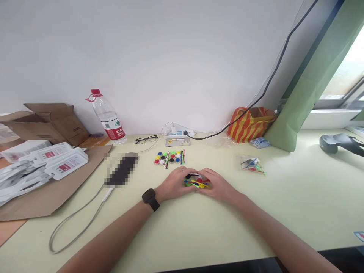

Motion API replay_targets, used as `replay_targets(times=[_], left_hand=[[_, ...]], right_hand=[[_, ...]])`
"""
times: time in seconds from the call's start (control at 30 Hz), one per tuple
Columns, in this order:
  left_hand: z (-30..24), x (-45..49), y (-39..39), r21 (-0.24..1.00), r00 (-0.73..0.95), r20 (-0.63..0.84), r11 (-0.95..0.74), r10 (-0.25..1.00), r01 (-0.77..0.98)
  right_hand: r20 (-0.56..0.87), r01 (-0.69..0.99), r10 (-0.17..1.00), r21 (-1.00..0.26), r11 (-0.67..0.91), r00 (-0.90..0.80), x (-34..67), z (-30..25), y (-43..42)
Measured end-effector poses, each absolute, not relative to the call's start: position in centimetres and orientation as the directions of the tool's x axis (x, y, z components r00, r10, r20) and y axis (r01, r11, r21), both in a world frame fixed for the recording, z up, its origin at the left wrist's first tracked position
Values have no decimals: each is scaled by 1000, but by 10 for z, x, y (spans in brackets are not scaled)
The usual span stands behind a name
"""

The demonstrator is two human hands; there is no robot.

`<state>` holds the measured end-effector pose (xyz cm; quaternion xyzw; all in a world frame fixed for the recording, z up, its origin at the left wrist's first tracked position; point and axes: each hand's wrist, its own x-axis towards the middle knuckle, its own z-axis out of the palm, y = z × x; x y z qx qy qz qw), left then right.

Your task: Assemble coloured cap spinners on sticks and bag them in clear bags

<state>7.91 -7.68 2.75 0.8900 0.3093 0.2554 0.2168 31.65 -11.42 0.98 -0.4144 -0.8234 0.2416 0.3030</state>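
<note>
My left hand point(174, 184), with a black watch at the wrist, curves around the left side of a small heap of coloured plastic arrows and round discs point(201, 184). From the right, my right hand point(218, 186) closes around the same heap, and the two hands' fingertips nearly meet. Yellow, blue, green, red, black and white show between the palms; fingers hide the rest. Just beyond my left hand lie two neat groups of coloured discs with thin sticks point(170, 157). Right of my hands rests a clear bag of similar coloured pieces point(253, 165).
A power strip point(179, 132), eyeglasses point(146, 139) and a large water bottle point(109, 117) stand along the wall. Left are a blurred dark device point(122, 170) with a cable, a cardboard box point(57, 121) and white tags point(66, 163). A striped bag point(241, 125) sits back right.
</note>
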Motion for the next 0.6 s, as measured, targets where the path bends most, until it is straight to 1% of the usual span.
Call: replay_targets(times=[0.27,0.33,0.4,0.43,0.5,0.6], left_hand=[[31,80,-81,619,665,303,-672,682,407],[34,79,-82,626,686,297,-678,664,385],[35,78,-83,624,699,292,-684,653,378],[36,77,-83,622,699,288,-683,655,384],[36,76,-83,616,692,278,-677,666,403],[34,76,-83,603,690,271,-677,671,422]], right_hand=[[364,568,764,-515,641,-532,316,2,-113],[373,550,747,-511,661,-551,318,-1,-111],[403,520,744,-538,663,-532,322,-3,-108],[427,513,754,-556,654,-499,325,-5,-105],[484,543,790,-576,611,-376,332,-9,-99],[541,693,825,-531,487,-165,344,-16,-85]])
